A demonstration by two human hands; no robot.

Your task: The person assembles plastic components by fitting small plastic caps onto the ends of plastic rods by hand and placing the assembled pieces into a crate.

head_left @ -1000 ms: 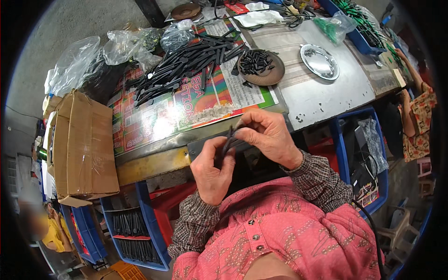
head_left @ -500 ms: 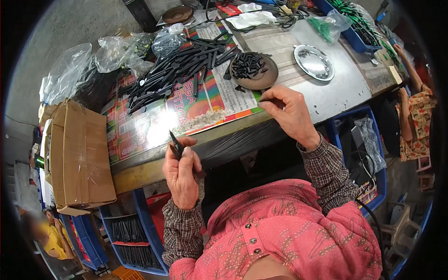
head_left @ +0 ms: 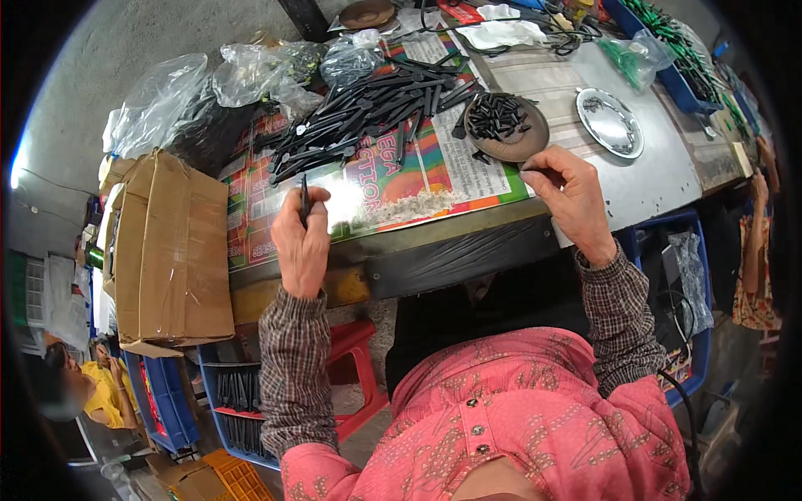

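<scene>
Near the table's front edge, my left hand [head_left: 302,244] grips a slim black plastic piece [head_left: 305,199], its tip pointing up between thumb and fingers. A heap of long, flat black pieces [head_left: 368,117] lies just beyond it. My right hand [head_left: 575,200] is closed in a pinch beside the near rim of a round brown dish [head_left: 535,140]. Whatever those fingertips hold, if anything, is too small to name. Short black pieces [head_left: 499,115] fill much of the dish.
A shallow pale dish [head_left: 610,123] with dark bits stands right of the brown one. At left are a cardboard box [head_left: 180,250] and clear plastic bags [head_left: 163,96]. Pale crumbs [head_left: 413,206] lie on the printed sheet. Blue bins flank me; a person in yellow [head_left: 109,392] is far left.
My left hand has moved forward and left over the table with the black piece in it. The right hand keeps its pinch by the brown dish. The whole view has shifted.
</scene>
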